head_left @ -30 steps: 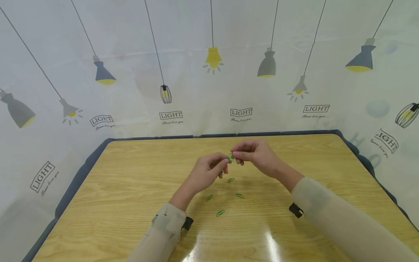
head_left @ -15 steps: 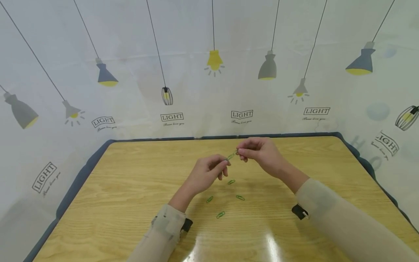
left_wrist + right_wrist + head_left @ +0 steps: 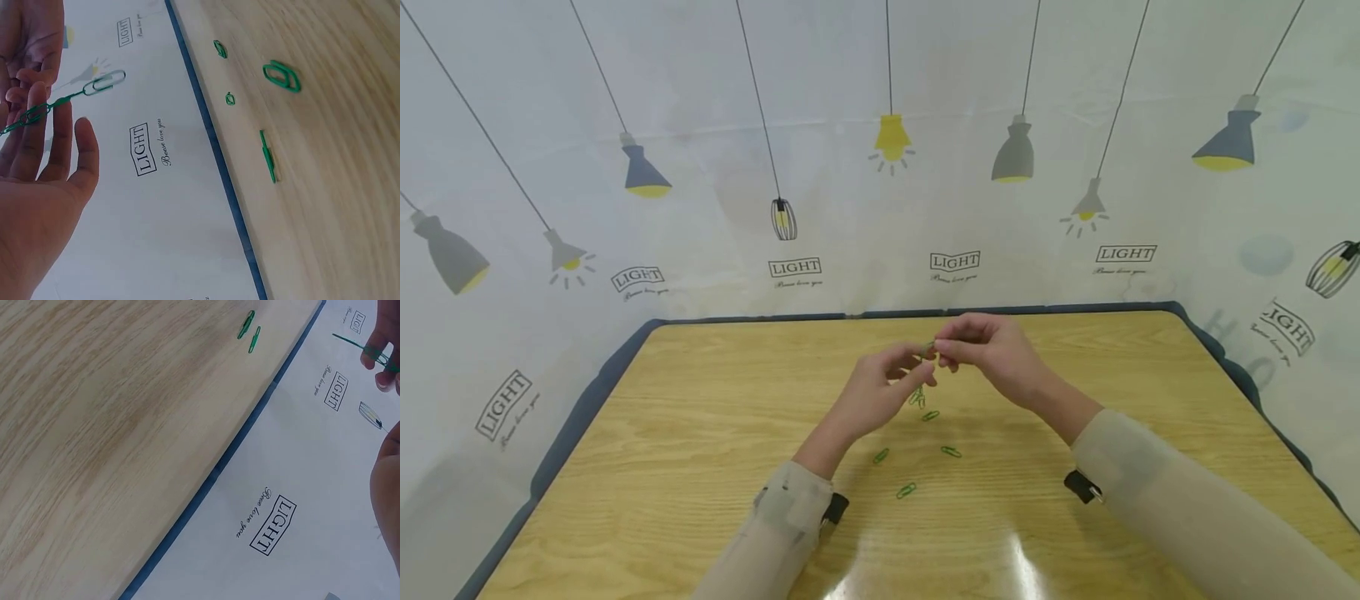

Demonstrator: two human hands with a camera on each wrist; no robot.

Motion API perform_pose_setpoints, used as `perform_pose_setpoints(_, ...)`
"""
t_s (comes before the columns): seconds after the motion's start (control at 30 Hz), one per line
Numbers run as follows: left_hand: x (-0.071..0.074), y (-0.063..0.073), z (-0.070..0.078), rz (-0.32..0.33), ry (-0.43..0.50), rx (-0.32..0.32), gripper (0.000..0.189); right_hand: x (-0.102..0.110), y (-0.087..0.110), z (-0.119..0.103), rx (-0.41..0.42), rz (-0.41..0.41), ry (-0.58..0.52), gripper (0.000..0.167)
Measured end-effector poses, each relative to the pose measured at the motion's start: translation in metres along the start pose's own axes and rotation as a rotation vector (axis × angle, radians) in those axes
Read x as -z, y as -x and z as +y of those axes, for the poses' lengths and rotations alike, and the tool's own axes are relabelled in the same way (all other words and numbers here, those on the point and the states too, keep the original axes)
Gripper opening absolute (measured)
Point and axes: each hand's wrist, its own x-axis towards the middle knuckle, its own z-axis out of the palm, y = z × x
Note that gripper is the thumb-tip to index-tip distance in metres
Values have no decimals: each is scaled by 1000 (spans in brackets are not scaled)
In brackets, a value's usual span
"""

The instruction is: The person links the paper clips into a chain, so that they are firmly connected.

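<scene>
Head view: I see right hand (image 3: 988,354) right of centre, pinching upper end of green paper-clip chain (image 3: 921,400). Left hand (image 3: 876,392) just lower left, fingers loose, thumb parted from index. Chain drops steeply past left fingers. Four loose clips (image 3: 951,452) lower in frame.

Left wrist view: chain's long axis slants from left edge up rightward across left fingers; tail clip (image 3: 105,82) sticks out free. I judge left hand nearer tail; contact unclear.

Right wrist view: chain upper right, sloping down to edge; I cannot tell right grip here.
</scene>
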Motion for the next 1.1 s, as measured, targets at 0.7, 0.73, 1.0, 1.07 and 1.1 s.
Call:
perform_pose_setpoints(0.7, 2, -3, 4, 27, 48, -10, 29, 0, -2, -1, -57, -29, 48, 19)
perform_pose_setpoints(0.73, 2, -3, 4, 29, 50, -8, 29, 1, -2, -1, -62, -34, 54, 19)
perform_pose_setpoints(1.0, 4, -3, 3, 56, 28, -3, 28, 8, 1, 13, -117, -81, 114, 27)
perform_pose_setpoints(1.07, 4, -3, 2, 65, 16, 4, 28, 10, 3, 20, -137, -109, 164, 25)
perform_pose_setpoints(1.1, 4, -3, 1, 69, 11, 7, 28, 11, 4, 24, -146, -128, 192, 25)
